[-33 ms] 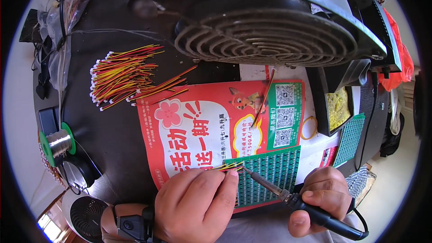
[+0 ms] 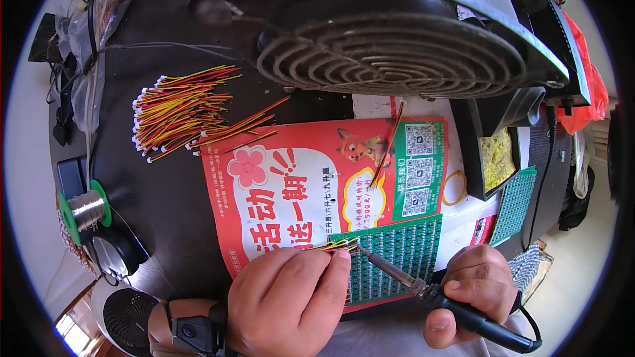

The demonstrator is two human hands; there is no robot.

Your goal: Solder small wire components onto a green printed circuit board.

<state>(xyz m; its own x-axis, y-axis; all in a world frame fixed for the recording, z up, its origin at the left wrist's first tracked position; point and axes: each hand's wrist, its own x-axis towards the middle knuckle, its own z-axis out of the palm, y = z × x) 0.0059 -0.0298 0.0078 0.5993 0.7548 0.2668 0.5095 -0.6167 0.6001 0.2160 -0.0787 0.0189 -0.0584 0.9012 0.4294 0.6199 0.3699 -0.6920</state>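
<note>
My left hand (image 2: pixel 288 301) is closed, its thumb and forefinger pinching thin red, yellow and black wires (image 2: pixel 338 245) over the left part of a green circuit board panel (image 2: pixel 403 251). My right hand (image 2: pixel 473 294) grips a black-handled soldering iron (image 2: pixel 456 307) that slants up to the left. The iron's tip meets the wire ends near the panel's upper left, though whether it touches a pad is too small to tell. Under the panel lies a red and white printed sheet (image 2: pixel 231 178). My left hand and the wires cover the panel's left edge.
A pile of connector wires (image 2: pixel 182 112) lies at the far left, with a solder spool (image 2: pixel 84 213) nearer me. A large fan with a round grille (image 2: pixel 390 56) overhangs the back. At right are a yellow sponge (image 2: pixel 497 158) in a black holder and another green panel (image 2: pixel 514 205).
</note>
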